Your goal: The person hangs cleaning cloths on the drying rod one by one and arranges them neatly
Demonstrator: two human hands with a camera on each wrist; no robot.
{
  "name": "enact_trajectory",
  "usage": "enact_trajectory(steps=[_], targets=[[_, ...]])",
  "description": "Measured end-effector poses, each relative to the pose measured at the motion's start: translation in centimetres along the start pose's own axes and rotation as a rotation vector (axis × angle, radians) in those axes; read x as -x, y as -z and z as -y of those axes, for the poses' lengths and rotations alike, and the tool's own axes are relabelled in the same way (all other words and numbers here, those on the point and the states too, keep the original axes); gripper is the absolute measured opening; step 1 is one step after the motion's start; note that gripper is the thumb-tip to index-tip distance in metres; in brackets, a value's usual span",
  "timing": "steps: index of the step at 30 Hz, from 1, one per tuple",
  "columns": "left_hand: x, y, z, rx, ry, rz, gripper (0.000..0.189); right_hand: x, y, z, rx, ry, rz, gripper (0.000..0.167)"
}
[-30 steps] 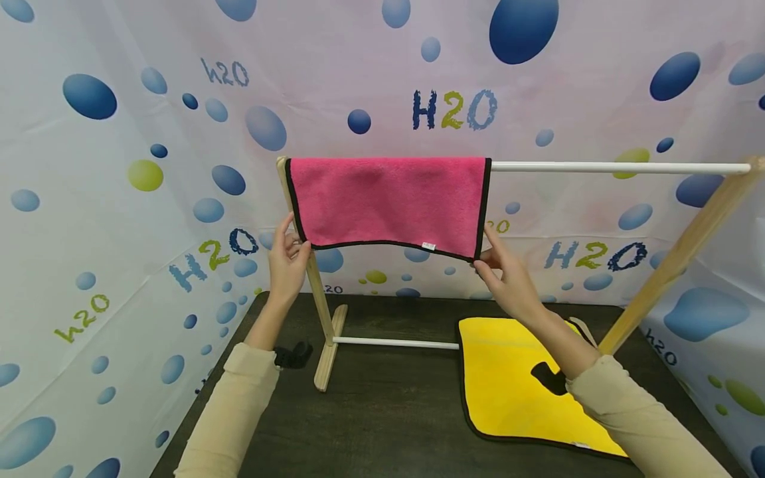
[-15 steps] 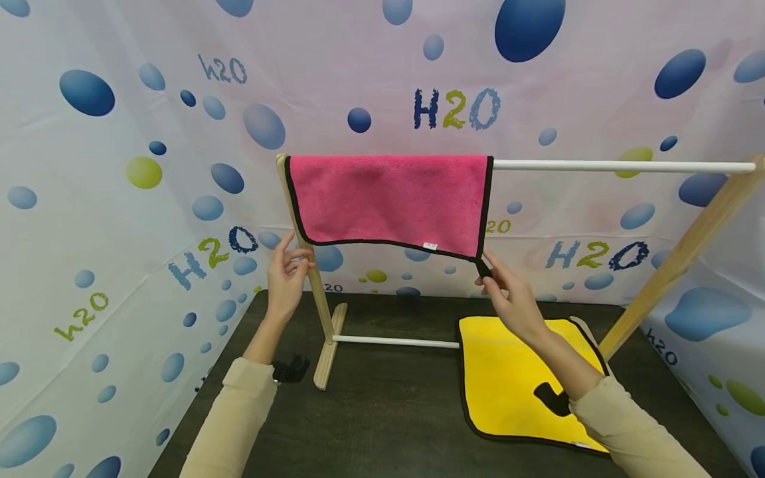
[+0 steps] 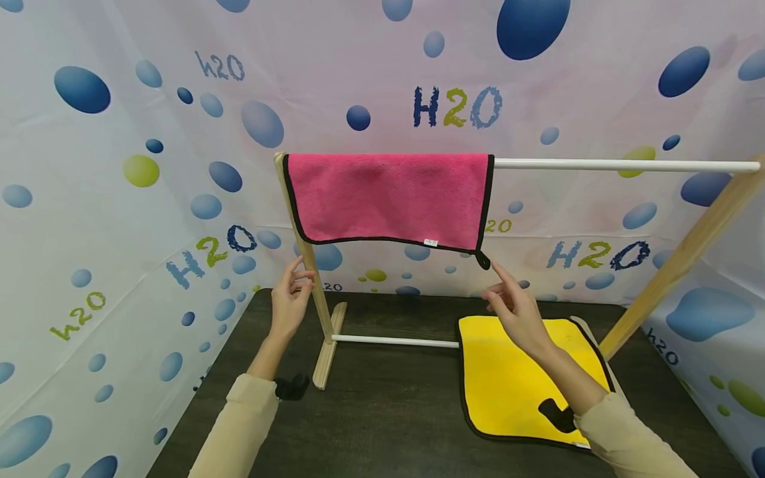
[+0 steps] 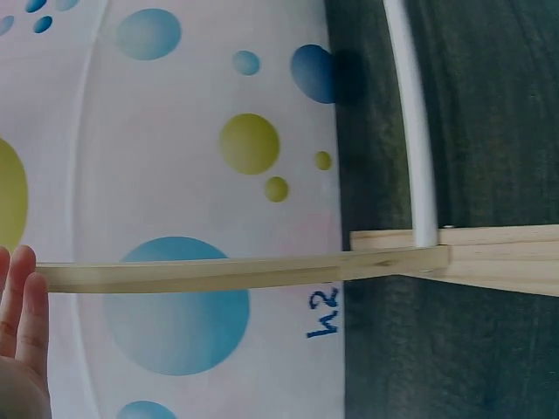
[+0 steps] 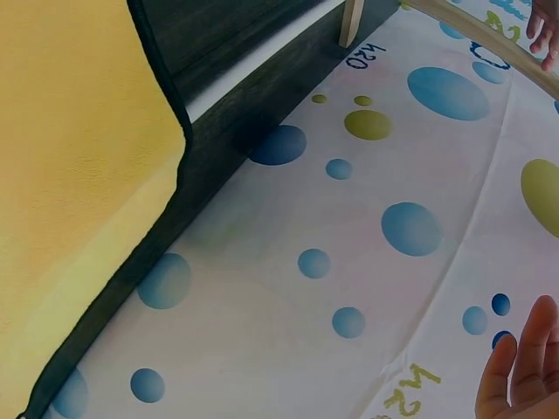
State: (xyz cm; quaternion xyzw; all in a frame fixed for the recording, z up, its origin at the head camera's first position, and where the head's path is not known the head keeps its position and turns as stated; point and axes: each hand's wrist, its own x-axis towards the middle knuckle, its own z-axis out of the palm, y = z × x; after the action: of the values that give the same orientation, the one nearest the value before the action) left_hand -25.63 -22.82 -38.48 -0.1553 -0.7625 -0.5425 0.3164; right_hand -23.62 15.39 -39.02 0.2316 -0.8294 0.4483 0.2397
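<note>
A pink towel (image 3: 388, 199) with black edging and a small white tag hangs folded over the top white rod (image 3: 621, 164) of a wooden rack, at the rod's left end. From its lower right corner dangles a black loop (image 3: 483, 259). My left hand (image 3: 291, 299) is beside the rack's left post (image 3: 321, 299), below the towel, fingers loosely bent and holding nothing. The right hand (image 3: 516, 309) is just below the loop with its index finger extended, nothing in its grasp. In the wrist views, only fingertips of the left hand (image 4: 22, 332) and right hand (image 5: 528, 367) show.
A yellow towel (image 3: 514, 378) with black edging lies on the dark table (image 3: 382, 411), under my right forearm. The rack's lower white rod (image 3: 394, 341) runs low behind it. To the right leans the other wooden post (image 3: 675, 272). A patterned curtain (image 3: 335, 66) surrounds the table.
Both hands have let go of the pink towel's lower corners and dropped slightly. The right hand has also released the black loop, which hangs free.
</note>
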Motion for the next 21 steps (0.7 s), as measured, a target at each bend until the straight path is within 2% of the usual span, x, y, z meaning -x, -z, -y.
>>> enact_trajectory(steps=[9, 15, 21], targets=[[1.1, -0.3, 1.3, 0.014, 0.042, 0.022, 0.046, 1.3, 0.3, -0.9, 0.018, -0.036, 0.013, 0.055], [1.6, -0.5, 1.8, -0.027, 0.001, 0.035, 0.047, 2.2, 0.5, -1.4, 0.023, -0.059, 0.024, 0.055], [2.1, -0.6, 2.0, -0.114, -0.048, 0.035, 0.049, 3.1, 0.6, -2.1, 0.072, -0.115, 0.043, 0.054]])
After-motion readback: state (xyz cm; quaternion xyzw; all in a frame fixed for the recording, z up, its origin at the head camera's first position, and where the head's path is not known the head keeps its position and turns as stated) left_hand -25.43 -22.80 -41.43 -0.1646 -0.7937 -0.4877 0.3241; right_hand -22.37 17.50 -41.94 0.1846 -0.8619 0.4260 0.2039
